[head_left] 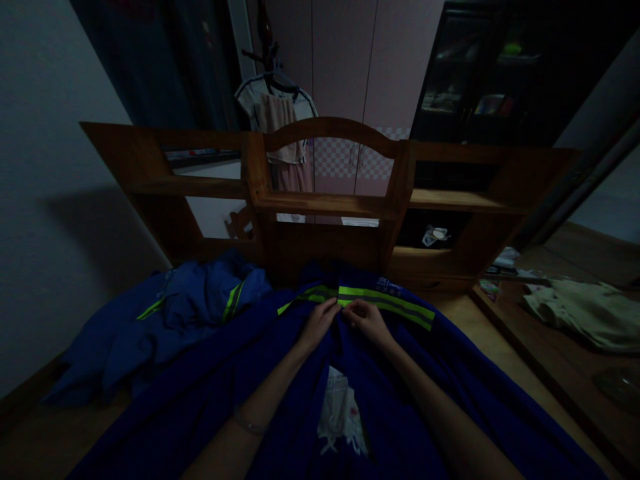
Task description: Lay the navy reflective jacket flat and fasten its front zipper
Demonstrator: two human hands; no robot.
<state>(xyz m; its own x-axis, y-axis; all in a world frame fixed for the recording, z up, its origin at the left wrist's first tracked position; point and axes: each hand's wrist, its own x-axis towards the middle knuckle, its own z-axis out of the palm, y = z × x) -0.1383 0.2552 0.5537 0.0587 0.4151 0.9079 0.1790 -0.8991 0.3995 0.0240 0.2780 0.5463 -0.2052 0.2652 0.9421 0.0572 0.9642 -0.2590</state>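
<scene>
A dark blue work jacket [440,380] with a yellow-green reflective stripe [385,298] lies spread in front of me on a wooden surface. My left hand [320,322] and my right hand [364,319] meet at its middle, just below the stripe. Both pinch the fabric along the front opening, fingers closed on the cloth. A white printed label [340,410] shows inside the jacket between my forearms.
A second crumpled blue garment [170,317] with reflective strips lies to the left. A wooden headboard with shelves [325,200] stands behind. A beige garment [585,310] lies on the floor at right. A white wall runs along the left; a dark cabinet [480,73] stands behind.
</scene>
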